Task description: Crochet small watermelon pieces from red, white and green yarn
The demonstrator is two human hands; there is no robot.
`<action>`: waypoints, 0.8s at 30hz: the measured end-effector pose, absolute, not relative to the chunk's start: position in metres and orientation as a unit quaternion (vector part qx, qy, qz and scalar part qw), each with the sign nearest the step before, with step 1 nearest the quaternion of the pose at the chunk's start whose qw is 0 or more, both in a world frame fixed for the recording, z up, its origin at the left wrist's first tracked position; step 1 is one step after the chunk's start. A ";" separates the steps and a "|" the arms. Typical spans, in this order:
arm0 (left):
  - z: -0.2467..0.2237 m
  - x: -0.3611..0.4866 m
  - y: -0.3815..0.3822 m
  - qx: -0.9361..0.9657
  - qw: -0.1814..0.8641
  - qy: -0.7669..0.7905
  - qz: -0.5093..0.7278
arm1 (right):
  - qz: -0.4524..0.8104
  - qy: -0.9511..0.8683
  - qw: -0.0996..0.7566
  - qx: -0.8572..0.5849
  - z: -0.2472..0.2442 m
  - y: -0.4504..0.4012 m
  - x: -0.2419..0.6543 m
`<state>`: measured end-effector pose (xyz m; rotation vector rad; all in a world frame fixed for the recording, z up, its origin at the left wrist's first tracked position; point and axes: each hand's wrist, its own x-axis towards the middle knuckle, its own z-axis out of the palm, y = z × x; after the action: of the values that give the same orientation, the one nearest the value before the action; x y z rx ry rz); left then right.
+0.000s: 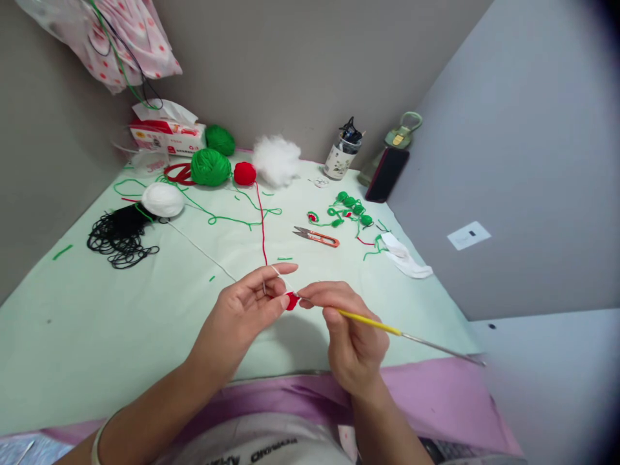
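Between the thumb and fingers of my left hand [247,303] is a small red crochet piece [291,301]. White yarn passes over its raised index finger. My right hand [353,336] is closed around a crochet hook [371,322] with a yellow grip, its front tip at the red piece and its metal rear end pointing right. A red strand runs from the red yarn ball [245,173] down to my left hand. Another strand, white, comes from the white yarn ball [163,199] on the left.
Orange-handled snips [317,237] lie beyond my hands, near small green crochet pieces [357,209]. Black yarn [121,236] is at the left. Green yarn balls [210,167], white stuffing [276,160], a pen cup [341,158] and a phone [387,174] stand along the back.
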<state>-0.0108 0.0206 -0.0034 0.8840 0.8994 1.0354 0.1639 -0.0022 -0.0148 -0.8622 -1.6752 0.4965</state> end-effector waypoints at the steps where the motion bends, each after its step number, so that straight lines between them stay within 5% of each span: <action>1: -0.003 -0.010 0.020 0.395 0.681 0.403 0.466 | 0.187 -0.728 0.549 -0.367 -0.015 -0.003 0.164; 10: -0.006 -0.005 0.018 0.271 0.782 0.349 0.439 | 0.002 -0.764 0.502 -0.406 -0.037 -0.007 0.157; 19: -0.005 -0.011 0.025 0.324 0.734 0.382 0.458 | 0.339 -0.567 0.653 -0.371 -0.016 0.002 0.157; 24: -0.007 -0.004 0.020 0.354 0.733 0.367 0.450 | 0.299 -0.610 0.630 -0.377 -0.019 0.006 0.149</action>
<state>-0.0044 0.0201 -0.0068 0.7794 0.8075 0.9896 0.1492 0.0062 -0.0193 -0.8633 -1.3958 0.6845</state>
